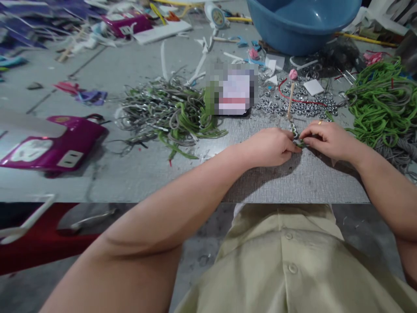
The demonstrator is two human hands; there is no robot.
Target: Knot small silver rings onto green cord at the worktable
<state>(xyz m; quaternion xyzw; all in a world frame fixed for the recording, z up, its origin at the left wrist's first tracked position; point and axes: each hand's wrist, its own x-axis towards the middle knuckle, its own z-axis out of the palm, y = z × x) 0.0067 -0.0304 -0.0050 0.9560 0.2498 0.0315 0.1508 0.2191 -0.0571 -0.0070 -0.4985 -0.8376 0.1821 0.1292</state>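
The left hand point(276, 147) and right hand point(329, 138) seemingly clamp their grips on green cord point(299, 142) near silvery rings point(293, 129), handwork calling for steady alignment.

From my remote seat I take this for a workshop, seemingly one for small handwork. I see a grey worktable point(114, 182) strewn with small metal rings point(321, 109), a heap of green cord point(384, 100), a tangled pile of glinting strands point(143, 104), a glossy purple casing point(76, 141) and a blue basin point(293, 34).
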